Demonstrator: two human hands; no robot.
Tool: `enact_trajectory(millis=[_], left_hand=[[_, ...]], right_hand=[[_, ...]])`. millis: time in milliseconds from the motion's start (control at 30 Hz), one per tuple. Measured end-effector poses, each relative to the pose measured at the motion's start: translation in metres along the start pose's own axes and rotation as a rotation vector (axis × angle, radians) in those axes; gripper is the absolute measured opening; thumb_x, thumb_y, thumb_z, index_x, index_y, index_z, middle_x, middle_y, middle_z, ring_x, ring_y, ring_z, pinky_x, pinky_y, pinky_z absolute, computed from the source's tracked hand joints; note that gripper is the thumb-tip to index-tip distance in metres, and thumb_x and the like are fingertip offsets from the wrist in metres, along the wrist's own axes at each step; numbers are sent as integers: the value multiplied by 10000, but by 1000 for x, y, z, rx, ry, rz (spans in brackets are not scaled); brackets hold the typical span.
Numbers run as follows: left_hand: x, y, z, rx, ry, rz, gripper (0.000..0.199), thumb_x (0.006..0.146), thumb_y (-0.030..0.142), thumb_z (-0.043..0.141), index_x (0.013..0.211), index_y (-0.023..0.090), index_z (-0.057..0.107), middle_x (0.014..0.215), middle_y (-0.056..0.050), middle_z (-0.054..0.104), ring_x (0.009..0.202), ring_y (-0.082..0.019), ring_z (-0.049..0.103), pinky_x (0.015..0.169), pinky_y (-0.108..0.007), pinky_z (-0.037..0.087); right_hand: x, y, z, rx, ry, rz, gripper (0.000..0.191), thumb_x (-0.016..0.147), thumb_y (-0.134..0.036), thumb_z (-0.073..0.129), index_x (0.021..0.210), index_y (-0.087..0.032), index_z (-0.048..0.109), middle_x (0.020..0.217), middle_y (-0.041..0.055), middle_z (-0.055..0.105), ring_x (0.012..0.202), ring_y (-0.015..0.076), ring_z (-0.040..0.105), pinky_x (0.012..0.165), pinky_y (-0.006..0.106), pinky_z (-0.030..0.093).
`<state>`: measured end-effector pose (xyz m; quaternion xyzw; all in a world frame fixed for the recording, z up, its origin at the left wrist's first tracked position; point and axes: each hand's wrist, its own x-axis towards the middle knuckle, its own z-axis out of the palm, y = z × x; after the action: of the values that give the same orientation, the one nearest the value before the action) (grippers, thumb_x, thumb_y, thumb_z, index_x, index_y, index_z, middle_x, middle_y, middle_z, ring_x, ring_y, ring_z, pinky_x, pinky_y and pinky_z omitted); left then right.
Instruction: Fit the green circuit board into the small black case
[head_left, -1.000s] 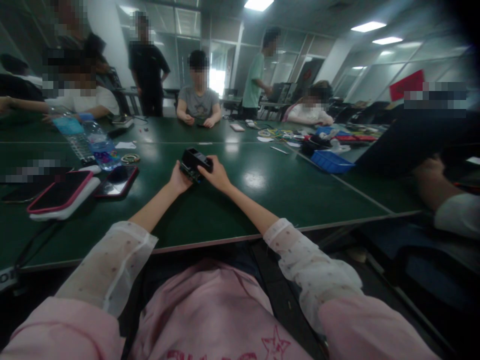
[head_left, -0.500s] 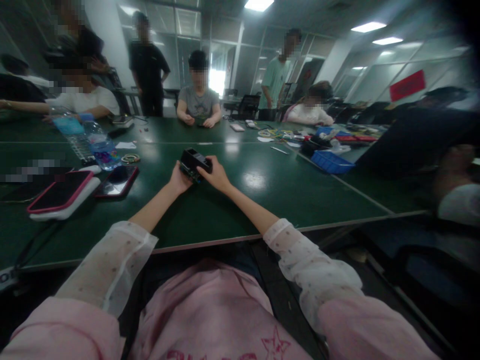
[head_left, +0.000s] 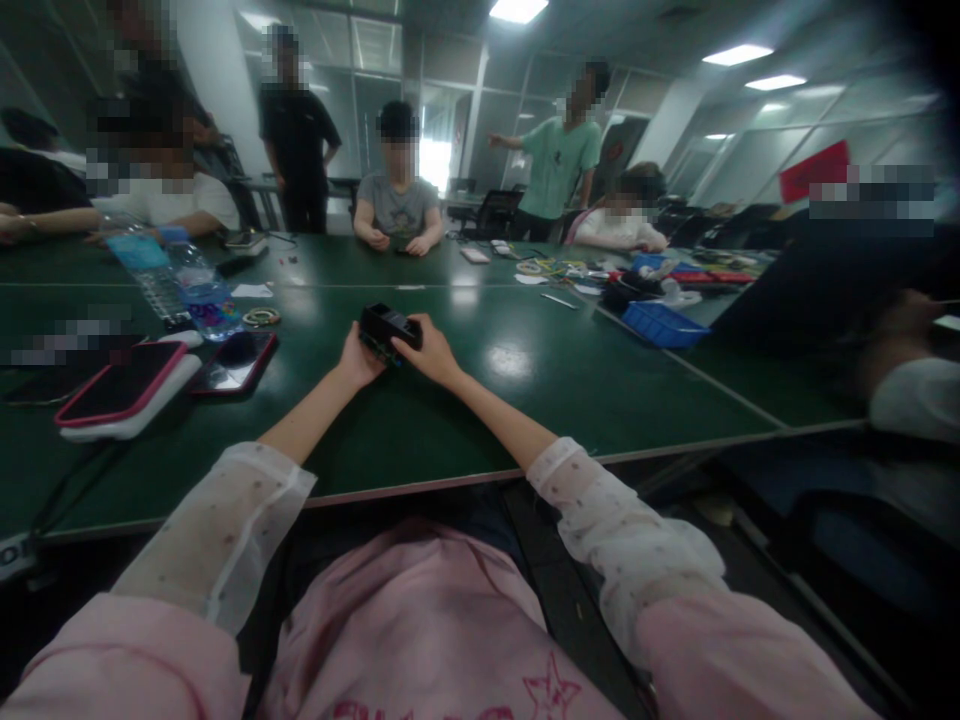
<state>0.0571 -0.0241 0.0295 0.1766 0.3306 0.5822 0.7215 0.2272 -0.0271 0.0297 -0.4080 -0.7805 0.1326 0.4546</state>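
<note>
Between my two hands, over the green table, is a small black box-shaped device (head_left: pixel 388 326) with what looks like a green circuit board along its lower side. My left hand (head_left: pixel 361 358) supports it from the left and below, its fingers partly hidden under the device. From the right, my right hand (head_left: pixel 429 350) grips the device, thumb along the near side and fingers over the far end. The marks on its top face are too small to read.
On the left of the green table (head_left: pixel 480 420) lie a pink-edged phone (head_left: pixel 124 382), another phone (head_left: pixel 236 362), a water bottle (head_left: pixel 199 290) and a cable coil (head_left: pixel 261 318). A blue basket (head_left: pixel 664 325) and loose cables stand at right. Across sits a person in grey (head_left: pixel 397 200).
The black device has tilted slightly in my hands, its top turning a little toward me. Behind the table, the person in light green has raised an arm to the left.
</note>
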Motion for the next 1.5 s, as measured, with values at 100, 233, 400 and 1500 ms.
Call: enact_trajectory(millis=[100, 233, 400, 1500], left_hand=[[-1, 0, 0, -7, -4, -4, 622, 995, 633, 323, 1375, 199, 558, 961, -112, 745, 810, -256, 718, 792, -368, 569], [-5, 1, 0, -7, -16, -1, 704, 982, 674, 281, 1410, 177, 537, 1022, -139, 741, 907, -287, 716, 845, -394, 553], [-6, 2, -1, -1, -50, -27, 783, 957, 725, 209, 1434, 184, 514, 1071, -155, 735, 1004, -322, 704, 869, -427, 546], [-11, 2, 6, 11, -15, -10, 697, 1001, 645, 262, 1420, 162, 541, 1082, -150, 746, 965, -289, 728, 867, -403, 574]], right_hand=[[-1, -1, -1, 9, -4, 2, 581, 854, -628, 616, 1230, -203, 493, 1137, 130, 677, 1012, 280, 664, 903, 438, 525], [-1, -1, 0, 11, -26, 0, 623, 853, -671, 604, 1253, -205, 498, 1178, 134, 658, 1061, 281, 646, 947, 450, 510], [0, 2, 5, -17, -155, -62, 745, 794, -768, 615, 1229, -167, 550, 1232, 179, 623, 1161, 314, 580, 1030, 501, 463], [2, 11, 11, 29, -268, -11, 658, 886, -741, 518, 1181, -160, 605, 1142, 150, 673, 1055, 265, 641, 968, 442, 500]])
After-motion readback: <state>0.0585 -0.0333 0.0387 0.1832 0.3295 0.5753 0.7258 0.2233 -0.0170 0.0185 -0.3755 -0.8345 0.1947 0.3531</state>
